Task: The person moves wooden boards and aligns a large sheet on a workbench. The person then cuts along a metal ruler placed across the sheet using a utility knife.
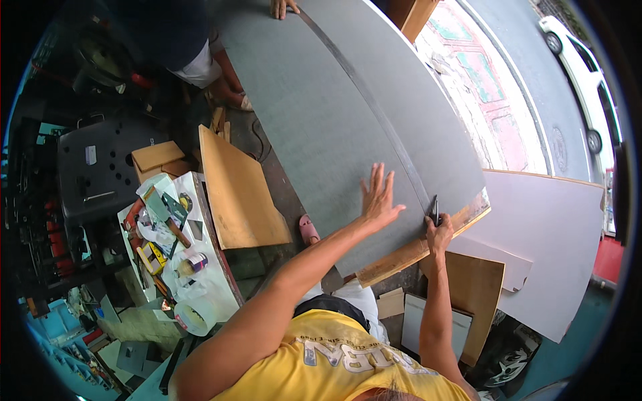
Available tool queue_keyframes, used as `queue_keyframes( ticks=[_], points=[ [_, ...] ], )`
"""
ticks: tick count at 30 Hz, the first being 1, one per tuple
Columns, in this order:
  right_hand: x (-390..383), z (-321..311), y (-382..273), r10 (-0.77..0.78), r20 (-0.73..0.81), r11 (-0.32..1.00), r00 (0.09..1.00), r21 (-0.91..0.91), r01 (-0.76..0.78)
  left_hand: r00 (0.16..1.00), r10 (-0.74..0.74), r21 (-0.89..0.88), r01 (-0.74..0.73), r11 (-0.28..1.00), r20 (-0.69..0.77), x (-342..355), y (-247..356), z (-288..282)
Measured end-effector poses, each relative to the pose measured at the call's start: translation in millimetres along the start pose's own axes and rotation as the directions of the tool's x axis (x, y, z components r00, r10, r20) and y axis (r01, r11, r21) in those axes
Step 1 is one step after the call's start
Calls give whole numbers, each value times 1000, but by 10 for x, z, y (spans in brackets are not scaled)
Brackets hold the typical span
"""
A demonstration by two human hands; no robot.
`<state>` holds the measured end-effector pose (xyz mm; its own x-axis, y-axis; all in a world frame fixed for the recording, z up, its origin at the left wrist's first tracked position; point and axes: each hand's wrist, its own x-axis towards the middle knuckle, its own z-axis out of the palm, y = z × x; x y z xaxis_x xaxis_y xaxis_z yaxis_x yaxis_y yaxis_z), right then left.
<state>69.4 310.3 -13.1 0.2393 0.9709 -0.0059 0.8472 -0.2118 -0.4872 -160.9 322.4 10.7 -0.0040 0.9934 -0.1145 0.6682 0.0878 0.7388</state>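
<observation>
A large grey sheet [301, 100] lies before me, with a long dark metal straightedge [374, 110] running lengthwise over it. My left hand [381, 204] is open above the sheet, fingers spread, left of the straightedge's near end; I cannot tell if it touches. My right hand [439, 232] is closed around a slim dark tool [436, 208], pointing up and away at the sheet's near right corner. Whether that is a knife or a pen is too small to tell. At the far end, a co-worker's hand [284, 8] rests by the straightedge.
A wooden board edge [394, 260] shows under the sheet's near side. Left stands a cluttered white table [227, 284] beside a leaning brown panel [234, 194]. White panels [555, 220] lean at right. A co-worker [200, 67] stands far left; a white car [582, 80] is on the road.
</observation>
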Motion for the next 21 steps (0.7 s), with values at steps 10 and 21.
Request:
queue_keyframes(
  ticks=[10, 21],
  points=[
    [284, -140, -89, 59, 234, 983, 970, -183, -16, 955, -91, 179, 145, 973, -283, -981, -1014, -700],
    [339, -51, -2, 5, 283, 992, 959, -121, 30, 955, -166, 335, 245, 910, -247, -1572, -518, -292]
  ],
)
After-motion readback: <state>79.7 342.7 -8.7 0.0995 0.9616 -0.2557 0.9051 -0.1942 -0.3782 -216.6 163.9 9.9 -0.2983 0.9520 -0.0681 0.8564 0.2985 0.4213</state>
